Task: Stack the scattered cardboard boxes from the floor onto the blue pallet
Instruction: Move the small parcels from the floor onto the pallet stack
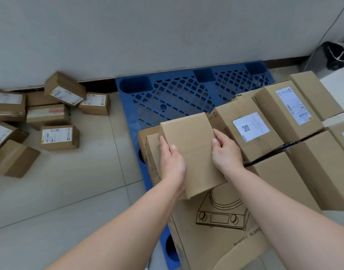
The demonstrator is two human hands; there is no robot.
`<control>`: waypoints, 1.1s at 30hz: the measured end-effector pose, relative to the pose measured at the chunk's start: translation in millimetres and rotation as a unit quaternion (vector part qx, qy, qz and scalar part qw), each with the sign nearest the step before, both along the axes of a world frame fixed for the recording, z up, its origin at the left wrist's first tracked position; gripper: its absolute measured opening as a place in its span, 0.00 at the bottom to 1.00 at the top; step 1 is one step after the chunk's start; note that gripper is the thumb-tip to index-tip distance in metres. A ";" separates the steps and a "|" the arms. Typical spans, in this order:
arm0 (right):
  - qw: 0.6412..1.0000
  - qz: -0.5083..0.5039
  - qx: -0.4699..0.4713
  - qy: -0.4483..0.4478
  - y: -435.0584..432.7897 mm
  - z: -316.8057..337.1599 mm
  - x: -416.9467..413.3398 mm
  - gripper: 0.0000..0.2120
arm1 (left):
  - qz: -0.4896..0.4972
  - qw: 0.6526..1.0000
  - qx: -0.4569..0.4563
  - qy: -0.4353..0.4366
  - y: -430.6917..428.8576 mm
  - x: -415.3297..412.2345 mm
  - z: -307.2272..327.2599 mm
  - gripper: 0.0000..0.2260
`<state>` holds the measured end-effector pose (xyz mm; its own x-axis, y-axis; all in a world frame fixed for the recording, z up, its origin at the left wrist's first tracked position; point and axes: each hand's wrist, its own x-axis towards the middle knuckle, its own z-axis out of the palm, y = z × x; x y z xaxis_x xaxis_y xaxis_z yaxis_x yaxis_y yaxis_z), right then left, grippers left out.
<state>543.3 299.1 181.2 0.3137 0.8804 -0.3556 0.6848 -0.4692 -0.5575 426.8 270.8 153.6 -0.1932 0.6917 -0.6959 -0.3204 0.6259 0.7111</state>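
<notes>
A plain cardboard box (192, 149) is held over the stack on the blue pallet (167, 94). My left hand (172, 162) grips its left edge and my right hand (225, 152) grips its right edge. Under it lies a large box printed with a cooker drawing (221, 227). Labelled boxes (249, 129) are stacked to the right on the pallet. Several small labelled boxes (59, 137) lie scattered on the floor at the left, by the wall.
A grey wall runs behind the pallet. A black bag (336, 55) sits in the far right corner. The tiled floor (79, 191) between the scattered boxes and the pallet is bare. The pallet's back half shows its open grid.
</notes>
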 end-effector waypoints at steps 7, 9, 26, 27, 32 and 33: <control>0.998 -0.007 -0.037 -0.043 17.8 -21.1 33.3 0.21 | -0.028 0.999 -0.015 0.006 13.1 36.8 -17.4 0.24; 0.998 -0.002 -0.038 -0.046 21.4 -22.6 35.8 0.21 | -0.035 0.999 -0.015 0.026 16.1 41.8 -20.8 0.24; 0.981 0.029 0.070 -0.177 23.6 -25.5 27.2 0.13 | -0.061 0.996 -0.021 0.063 32.8 57.0 -18.3 0.26; 0.981 0.028 0.071 -0.177 23.7 -25.5 26.8 0.13 | -0.068 0.995 -0.020 0.063 32.8 55.5 -18.3 0.26; 0.983 0.008 0.071 -0.167 24.4 -23.9 23.5 0.13 | -0.091 0.994 -0.024 0.046 34.3 43.1 -11.8 0.26; 0.984 0.006 0.071 -0.164 24.8 -23.4 21.5 0.14 | -0.091 0.995 -0.024 0.040 35.1 40.1 -10.0 0.26</control>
<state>564.9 323.9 157.8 0.3810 0.9180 -0.1097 0.8436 -0.3937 -0.3652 466.9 305.9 143.6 -0.1231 0.6866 -0.7165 -0.1419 0.7024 0.6975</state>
